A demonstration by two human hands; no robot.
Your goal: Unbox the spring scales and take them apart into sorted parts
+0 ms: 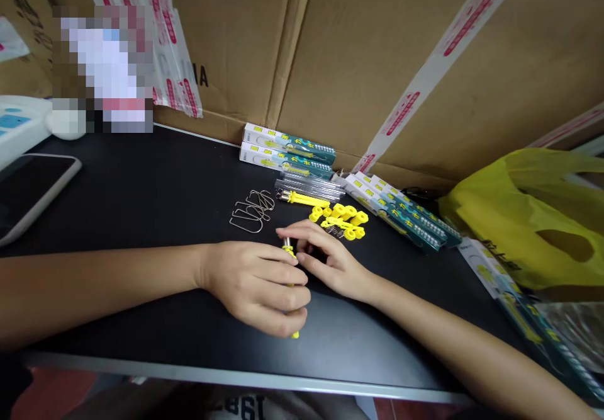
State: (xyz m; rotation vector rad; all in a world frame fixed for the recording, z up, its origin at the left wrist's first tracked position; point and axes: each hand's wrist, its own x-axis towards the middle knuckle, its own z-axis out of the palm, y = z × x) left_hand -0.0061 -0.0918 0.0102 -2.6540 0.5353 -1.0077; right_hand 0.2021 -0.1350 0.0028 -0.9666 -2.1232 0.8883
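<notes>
My left hand (264,284) is wrapped round a slim yellow spring scale part (287,252), held upright over the front of the table. Its silver metal end sticks up above the fingers, and a bit of yellow shows below them; the middle is hidden. My right hand (333,259) is curled at the top, index fingertip and thumb around the metal end. Just beyond lie several bent wire hooks (252,211), yellow rods with a metal end (304,199), small yellow plastic caps (349,212) and thin springs (336,232). Clear plastic tubes (309,185) lie behind them.
Printed boxes (287,149) are stacked against the cardboard wall (226,42); more boxes (396,209) lie to the right. A yellow plastic bag (514,218) sits at the far right. On the left is a phone (33,190) beside a white device (23,118). The black table (155,199) has a pale front edge.
</notes>
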